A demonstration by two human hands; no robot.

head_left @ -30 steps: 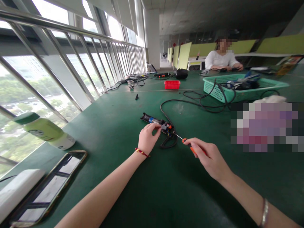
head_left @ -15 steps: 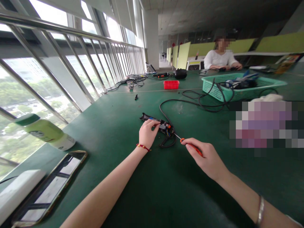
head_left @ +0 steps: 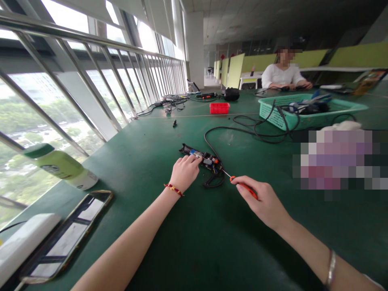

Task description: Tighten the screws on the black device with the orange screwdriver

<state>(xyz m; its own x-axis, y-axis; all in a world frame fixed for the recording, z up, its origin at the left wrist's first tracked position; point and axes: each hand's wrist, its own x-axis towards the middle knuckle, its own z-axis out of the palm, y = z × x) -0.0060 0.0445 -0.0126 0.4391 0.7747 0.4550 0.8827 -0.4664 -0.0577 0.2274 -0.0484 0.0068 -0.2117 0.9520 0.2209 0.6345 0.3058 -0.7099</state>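
On the green table lies an opened black corded device [head_left: 207, 161]. Small coloured wires, a grey block and an orange part show inside it, and its exact kind is unclear. My left hand [head_left: 185, 171], fingers bent and close together, holds it by the middle of its body; the thumb is mostly hidden. Gripped in my right hand [head_left: 262, 198] is a screwdriver [head_left: 249, 190] with an orange-red handle. Its thin shaft slants up to the left, and the tip meets the device's wired end. A black cable loops from the device toward the right.
At the right stands a green basket [head_left: 280, 117] of cables and parts; behind the device is a red tray [head_left: 219, 108]. To the left are a bottle [head_left: 62, 167], a phone [head_left: 68, 238] and a white box [head_left: 28, 242]. A person [head_left: 285, 74] sits across the table.
My left hand has shifted slightly left along the device, uncovering more of its blue and silver section. My right hand and the screwdriver have hardly moved.
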